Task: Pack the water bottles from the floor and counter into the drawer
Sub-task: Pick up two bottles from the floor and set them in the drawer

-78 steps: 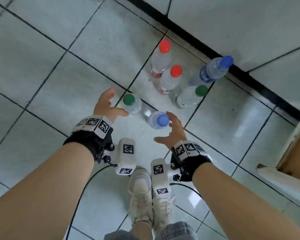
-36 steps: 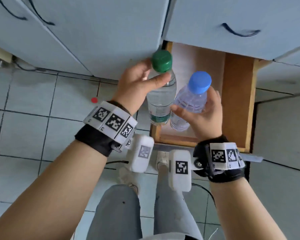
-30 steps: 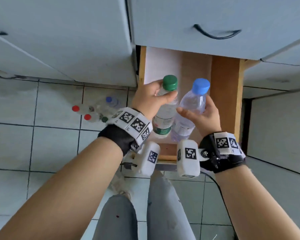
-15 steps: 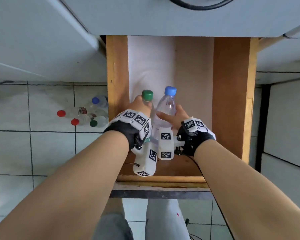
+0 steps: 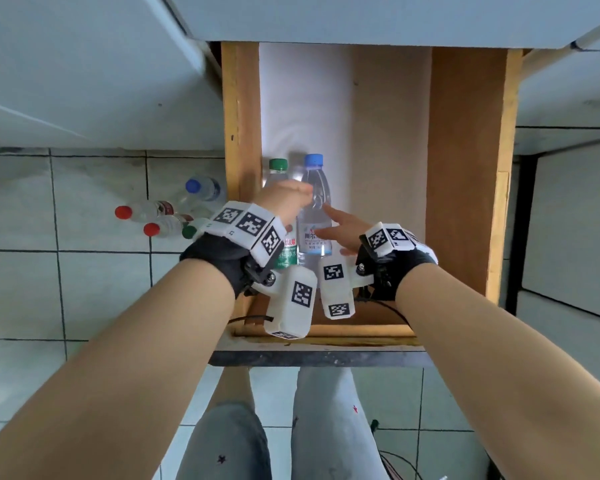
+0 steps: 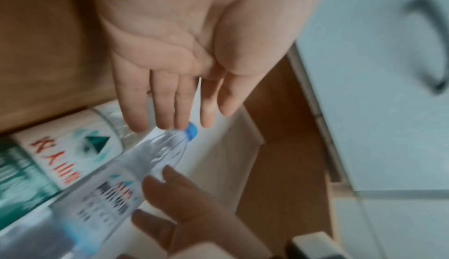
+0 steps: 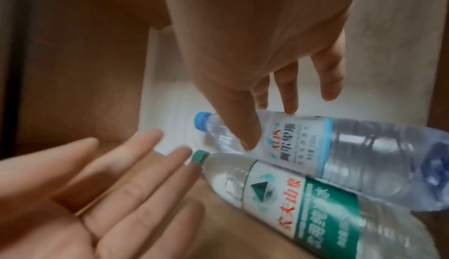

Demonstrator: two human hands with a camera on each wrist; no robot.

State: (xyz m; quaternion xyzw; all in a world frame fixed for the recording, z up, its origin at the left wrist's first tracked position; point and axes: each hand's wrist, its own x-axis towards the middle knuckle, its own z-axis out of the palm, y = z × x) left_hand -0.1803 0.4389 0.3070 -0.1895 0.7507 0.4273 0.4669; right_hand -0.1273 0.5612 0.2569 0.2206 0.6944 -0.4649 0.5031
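Two bottles lie in the drawer
Left hand and right hand hover spread above green-cap bottle and blue-cap bottle, holding nothing

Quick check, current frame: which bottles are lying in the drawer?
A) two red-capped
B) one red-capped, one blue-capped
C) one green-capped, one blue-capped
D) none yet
C: the green-capped bottle and the blue-capped bottle lie side by side on the floor of the wooden drawer, while both red-capped bottles are still on the tiled floor outside it.
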